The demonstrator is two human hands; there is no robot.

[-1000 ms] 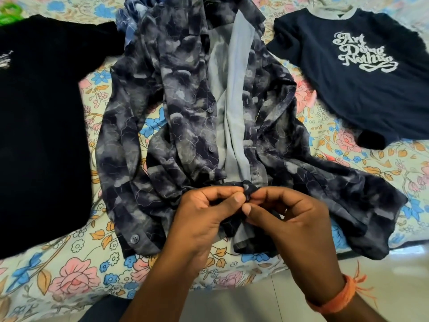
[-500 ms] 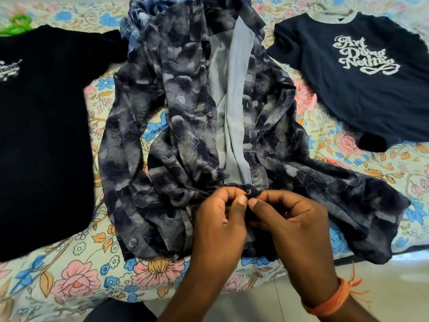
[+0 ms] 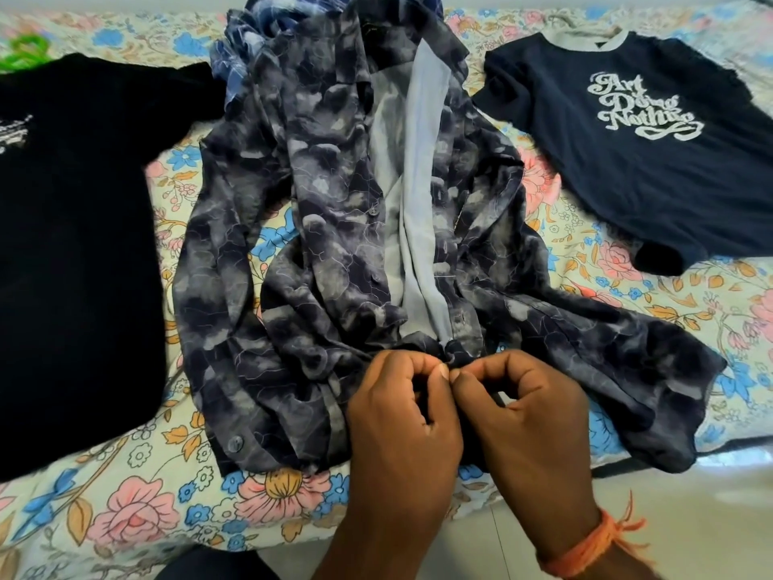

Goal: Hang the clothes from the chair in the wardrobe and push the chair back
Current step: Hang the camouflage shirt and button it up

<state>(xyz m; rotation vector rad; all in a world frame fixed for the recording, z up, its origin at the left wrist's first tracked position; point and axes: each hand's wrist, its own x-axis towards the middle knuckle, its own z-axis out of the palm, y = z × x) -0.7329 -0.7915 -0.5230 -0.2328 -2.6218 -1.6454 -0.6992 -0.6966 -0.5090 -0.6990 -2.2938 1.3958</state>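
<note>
The left hand point(image 3: 403, 416) and right hand point(image 3: 529, 416) sit side by side, knuckles up, fingers curled. Their thumb and forefinger tips meet, pinching cloth between them. An orange thread band point(image 3: 585, 550) circles the right wrist.

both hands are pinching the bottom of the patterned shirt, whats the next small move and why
Probably finish that fastening: the left hand and right hand pinch the patterned shirt at its lower placket, thumbs meeting, while the front above still gapes open.
</note>
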